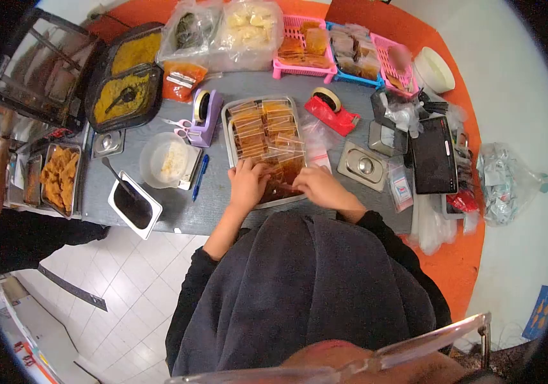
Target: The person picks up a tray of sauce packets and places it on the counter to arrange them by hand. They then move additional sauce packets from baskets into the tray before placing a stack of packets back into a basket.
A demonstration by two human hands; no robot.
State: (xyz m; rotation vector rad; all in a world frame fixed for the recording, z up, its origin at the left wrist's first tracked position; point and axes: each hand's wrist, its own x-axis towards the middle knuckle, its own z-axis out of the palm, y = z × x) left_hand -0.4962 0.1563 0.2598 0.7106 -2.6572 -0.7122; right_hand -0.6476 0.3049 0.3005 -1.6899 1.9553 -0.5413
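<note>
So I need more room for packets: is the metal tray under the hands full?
Nearly full: packets cover the metal tray in rows, rim to rim.

Both hands, left hand (pixel 247 184) and right hand (pixel 320 187), are resting on sauce packets (pixel 266 131) in a metal tray (pixel 226 128). A red tape dispenser (pixel 330 111) is sitting just beside it.

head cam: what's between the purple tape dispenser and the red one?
In the head view, the metal tray of small clear sauce packets lies between the purple tape dispenser and the red tape dispenser.

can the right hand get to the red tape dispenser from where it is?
Probably yes. The right hand rests at the tray's near end; the red tape dispenser lies just beyond, with only loose plastic bags between.
</note>
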